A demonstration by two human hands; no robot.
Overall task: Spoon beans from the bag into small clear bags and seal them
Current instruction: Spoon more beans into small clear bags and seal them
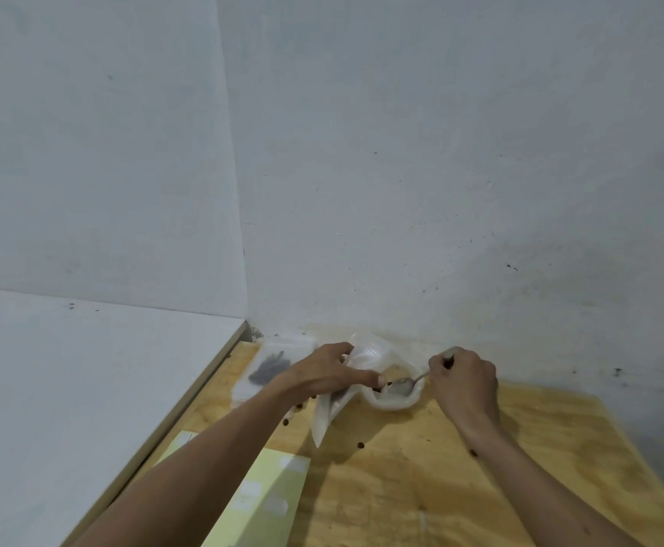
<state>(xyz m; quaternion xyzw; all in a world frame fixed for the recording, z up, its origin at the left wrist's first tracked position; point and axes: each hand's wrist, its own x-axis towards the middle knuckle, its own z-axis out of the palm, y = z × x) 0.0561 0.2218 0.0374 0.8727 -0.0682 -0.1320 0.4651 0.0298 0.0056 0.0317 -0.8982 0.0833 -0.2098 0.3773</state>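
A rolled-down white bag of beans (pixel 395 402) sits on the wooden table (pixel 460 467) near the wall. My right hand (pixel 464 379) grips a metal spoon (pixel 403 384) whose bowl lies inside the bag's mouth. My left hand (pixel 330 371) pinches the top of a small clear bag (pixel 328 416) that hangs tilted beside the bean bag, its lower corner on the table. A few dark beans (pixel 379 384) show at the bag's rim, just by my left thumb.
Clear bags (pixel 271 369), one with dark beans inside, lie at the table's back left corner. Loose beans (pixel 360 444) are scattered on the wood. A pale yellow-green sheet (pixel 267 499) lies at the front left. A white surface (pixel 85 369) adjoins the table's left edge; walls stand close behind.
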